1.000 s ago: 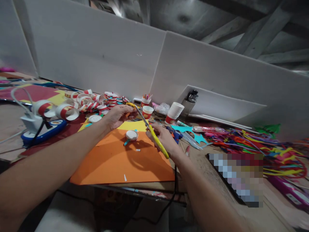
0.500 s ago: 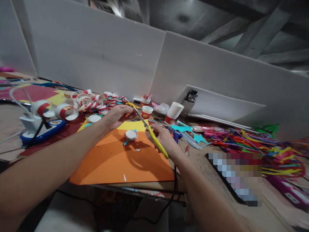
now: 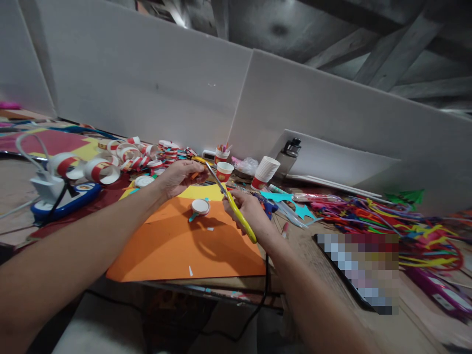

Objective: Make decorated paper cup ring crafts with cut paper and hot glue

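Observation:
My right hand (image 3: 249,211) is closed on the yellow handles of a pair of scissors (image 3: 238,214), whose blades point up and left. The blade tips reach close to my left hand (image 3: 184,177), whose fingers pinch a small orange piece (image 3: 195,174). Below the hands, an orange sheet (image 3: 165,250) lies on the table, with a yellow sheet (image 3: 199,191) at its far edge. On the orange sheet stands a small white round cup piece (image 3: 200,206) with a teal strip beside it. Small white scraps (image 3: 191,271) lie nearby.
Cut cup rings (image 3: 101,170) are heaped at the left, near a blue and white power strip (image 3: 86,191). Behind are a paper cup (image 3: 224,172), stacked cups (image 3: 266,172) and a bottle (image 3: 288,157). Colourful pipe cleaners (image 3: 431,241) and a blurred tablet (image 3: 354,270) lie right.
Both hands have stayed nearly in place. The scissors have shifted very slightly, and their blades remain near my left fingers.

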Available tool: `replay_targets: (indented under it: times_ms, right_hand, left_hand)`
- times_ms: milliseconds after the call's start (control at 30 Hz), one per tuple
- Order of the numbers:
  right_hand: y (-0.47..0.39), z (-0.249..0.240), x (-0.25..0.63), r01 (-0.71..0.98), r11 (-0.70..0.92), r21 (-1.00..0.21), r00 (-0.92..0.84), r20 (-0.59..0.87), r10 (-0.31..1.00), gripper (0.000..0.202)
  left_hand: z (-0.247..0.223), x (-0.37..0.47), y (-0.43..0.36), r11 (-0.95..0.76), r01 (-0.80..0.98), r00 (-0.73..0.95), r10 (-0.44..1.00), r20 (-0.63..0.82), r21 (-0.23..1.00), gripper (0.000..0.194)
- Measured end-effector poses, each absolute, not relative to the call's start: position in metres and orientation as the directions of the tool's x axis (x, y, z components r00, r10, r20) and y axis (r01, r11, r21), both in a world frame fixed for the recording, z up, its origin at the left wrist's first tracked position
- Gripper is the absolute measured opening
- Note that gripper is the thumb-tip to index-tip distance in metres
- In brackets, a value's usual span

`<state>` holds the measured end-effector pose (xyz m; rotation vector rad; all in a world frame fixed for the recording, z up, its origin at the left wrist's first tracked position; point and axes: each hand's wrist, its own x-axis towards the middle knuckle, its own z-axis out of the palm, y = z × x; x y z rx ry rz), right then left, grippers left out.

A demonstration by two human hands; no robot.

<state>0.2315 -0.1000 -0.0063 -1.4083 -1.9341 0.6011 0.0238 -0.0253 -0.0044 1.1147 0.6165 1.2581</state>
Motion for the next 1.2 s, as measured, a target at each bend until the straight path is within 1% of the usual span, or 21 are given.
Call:
replay_targets:
  times_ms: [67,167,233,300,433,567,800,900,967,1067,1133,1200]
  right_hand:
    - [-0.099,-0.008,0.232,0.566,0.293,-0.771,-0.147,0.256,0.956,0.023]
    - [-0.098,-0.008,0.232,0.38,0.273,-0.884,-0.067,0.268,0.961,0.03]
    - [-0.098,-0.007,0.231,0.271,0.287,-0.919,-0.043,0.287,0.957,0.036]
    - [-0.097,-0.006,0.23,0.212,0.325,-0.922,-0.043,0.323,0.945,0.041]
    - [-0.094,-0.009,0.23,0.203,0.404,-0.892,-0.062,0.4,0.914,0.047]
    - [-0.092,-0.014,0.229,0.282,0.445,-0.85,-0.108,0.433,0.895,0.044]
    - [-0.092,-0.019,0.229,0.414,0.453,-0.79,-0.14,0.436,0.889,0.042]
    - [-0.094,-0.018,0.227,0.41,0.436,-0.801,-0.139,0.417,0.898,0.04]
    - [-0.095,-0.017,0.225,0.321,0.419,-0.849,-0.106,0.407,0.907,0.04]
    - [-0.094,-0.018,0.221,0.105,0.388,-0.916,0.009,0.391,0.92,0.043]
    - [-0.094,-0.02,0.219,-0.02,0.37,-0.929,0.078,0.367,0.927,0.046]
    - [-0.094,-0.021,0.217,-0.107,0.351,-0.93,0.109,0.34,0.934,0.047]
  left_hand:
    - [-0.004,0.024,-0.027,-0.057,-0.377,0.28,0.945,0.172,0.925,0.017]
    - [-0.003,0.026,-0.032,-0.062,-0.244,0.342,0.928,0.146,0.968,0.02]
    - [-0.003,0.029,-0.037,-0.095,-0.144,0.395,0.907,0.145,0.985,0.019]
    - [-0.001,0.032,-0.043,-0.149,-0.049,0.446,0.881,0.155,0.988,0.018]
    - [0.003,0.04,-0.055,-0.234,0.098,0.51,0.846,0.153,0.967,0.011]
    - [0.002,0.045,-0.06,-0.244,0.165,0.529,0.84,0.123,0.956,0.004]
    - [-0.008,0.046,-0.052,-0.286,0.109,0.548,0.816,0.182,0.952,0.002]
    - [-0.01,0.046,-0.051,-0.263,0.077,0.546,0.818,0.18,0.962,0.001]
    - [-0.013,0.047,-0.051,-0.22,0.013,0.529,0.829,0.18,0.975,0.003]
    - [-0.017,0.052,-0.051,-0.13,-0.105,0.479,0.862,0.165,0.986,0.008]
    - [-0.019,0.056,-0.051,-0.067,-0.185,0.458,0.877,0.147,0.98,0.014]
    - [-0.019,0.06,-0.053,-0.023,-0.254,0.457,0.878,0.141,0.967,0.018]
